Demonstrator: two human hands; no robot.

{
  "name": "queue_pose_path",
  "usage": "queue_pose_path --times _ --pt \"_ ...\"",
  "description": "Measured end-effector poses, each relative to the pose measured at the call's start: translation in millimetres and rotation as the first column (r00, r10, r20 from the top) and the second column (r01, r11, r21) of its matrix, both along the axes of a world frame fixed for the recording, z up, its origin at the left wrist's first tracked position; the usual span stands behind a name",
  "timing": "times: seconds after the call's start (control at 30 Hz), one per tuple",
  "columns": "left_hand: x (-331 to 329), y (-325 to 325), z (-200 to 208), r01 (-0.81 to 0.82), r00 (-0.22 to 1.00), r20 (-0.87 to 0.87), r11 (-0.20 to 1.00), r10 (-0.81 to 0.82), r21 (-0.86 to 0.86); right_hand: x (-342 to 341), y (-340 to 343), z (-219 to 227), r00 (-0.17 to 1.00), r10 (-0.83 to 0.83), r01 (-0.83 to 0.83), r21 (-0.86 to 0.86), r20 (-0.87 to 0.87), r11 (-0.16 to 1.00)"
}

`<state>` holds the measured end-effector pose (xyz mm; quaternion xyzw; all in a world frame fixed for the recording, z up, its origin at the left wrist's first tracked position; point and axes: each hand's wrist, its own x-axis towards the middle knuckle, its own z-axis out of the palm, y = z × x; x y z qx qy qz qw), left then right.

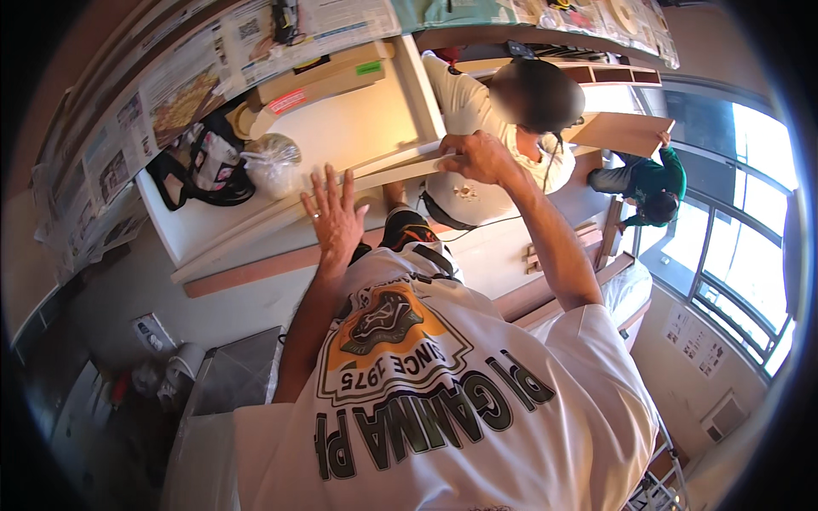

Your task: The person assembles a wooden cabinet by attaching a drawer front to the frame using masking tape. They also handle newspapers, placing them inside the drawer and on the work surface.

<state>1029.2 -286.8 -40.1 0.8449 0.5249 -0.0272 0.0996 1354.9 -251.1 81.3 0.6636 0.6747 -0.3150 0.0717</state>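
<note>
A long, narrow pale wooden strip [394, 175] runs along the near edge of a shallow white drawer-like box [362, 119]. My left hand [335, 211] lies across this edge with its fingers spread, palm down, a ring on one finger. Farther right, my right hand [479, 158] has its fingers bent over the strip's right end, with the thumb on the near side. Inside the box, a black bag [223, 175] and a knotted clear plastic bag [274, 163] sit at the left. Flat cardboard-coloured pieces [328, 83] lie along its far side.
Newspaper [175, 98] covers the surface beyond the box. A co-worker in a cream top [460, 92] is close by my right hand. Another person in green [656, 180] holds a brown board [626, 132] near the windows. A reddish-brown plank [247, 272] runs below the box.
</note>
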Motion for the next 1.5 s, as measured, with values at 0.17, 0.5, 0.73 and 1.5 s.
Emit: queue_pose_path --times 0.17,0.5,0.73,1.5 --pt "5 -2 2 -0.011 1.0 -0.011 1.0 0.011 0.029 63 -2 -8 0.994 -0.086 0.075 -0.14 -0.073 0.987" --pt "17 -5 13 -0.015 0.996 -0.09 1.0 0.017 0.027 95 1 -59 0.995 0.01 -0.011 -0.015 -0.102 1.0" --pt "17 -6 12 -0.019 0.99 -0.141 1.0 0.021 0.012 102 -2 -87 0.991 0.001 -0.009 -0.057 -0.136 0.998" --pt "232 -30 15 0.281 0.958 -0.037 0.959 -0.283 -0.039 98 -8 -99 0.94 -0.16 0.12 -0.149 -0.302 0.982"
